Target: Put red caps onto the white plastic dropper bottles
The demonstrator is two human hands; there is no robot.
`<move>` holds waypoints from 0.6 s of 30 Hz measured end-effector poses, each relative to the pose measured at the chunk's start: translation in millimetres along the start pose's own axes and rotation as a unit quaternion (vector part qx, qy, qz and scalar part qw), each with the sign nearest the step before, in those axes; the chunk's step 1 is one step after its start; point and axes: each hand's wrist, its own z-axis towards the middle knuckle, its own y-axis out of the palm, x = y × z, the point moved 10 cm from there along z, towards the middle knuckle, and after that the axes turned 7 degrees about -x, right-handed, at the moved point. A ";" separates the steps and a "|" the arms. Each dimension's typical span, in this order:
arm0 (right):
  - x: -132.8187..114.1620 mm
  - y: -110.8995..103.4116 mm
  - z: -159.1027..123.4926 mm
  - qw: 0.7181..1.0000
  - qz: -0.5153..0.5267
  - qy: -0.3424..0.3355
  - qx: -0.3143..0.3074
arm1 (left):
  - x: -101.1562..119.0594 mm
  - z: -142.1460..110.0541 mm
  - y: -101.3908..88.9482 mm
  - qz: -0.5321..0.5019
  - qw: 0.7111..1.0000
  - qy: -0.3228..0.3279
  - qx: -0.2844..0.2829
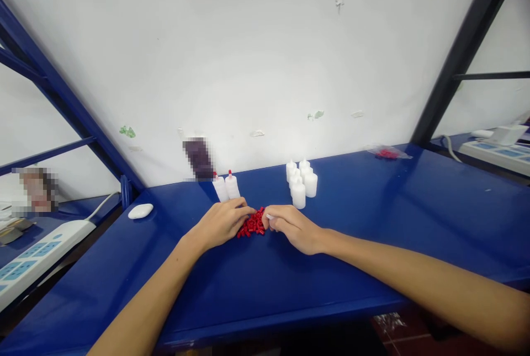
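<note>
A small heap of red caps (253,224) lies on the blue table (364,223) between my two hands. My left hand (221,222) rests palm down on the heap's left side, its fingers curled over the caps. My right hand (292,226) sits at the heap's right side with its fingers pinched together on a small whitish piece that I cannot make out. Two capped white bottles with red tips (226,186) stand just behind my left hand. Several uncapped white bottles (301,182) stand in a cluster behind my right hand.
A white oval object (140,211) lies at the table's left. White power strips sit on the left bench (28,259) and the far right bench (497,152). A clear bag of red caps (387,153) lies at the back right. Blue and black frame posts flank the white wall.
</note>
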 end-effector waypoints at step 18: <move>3.0 -18.7 -6.4 0.995 -0.009 0.038 0.096 | -7.2 1.3 2.1 0.020 0.999 -0.023 -0.018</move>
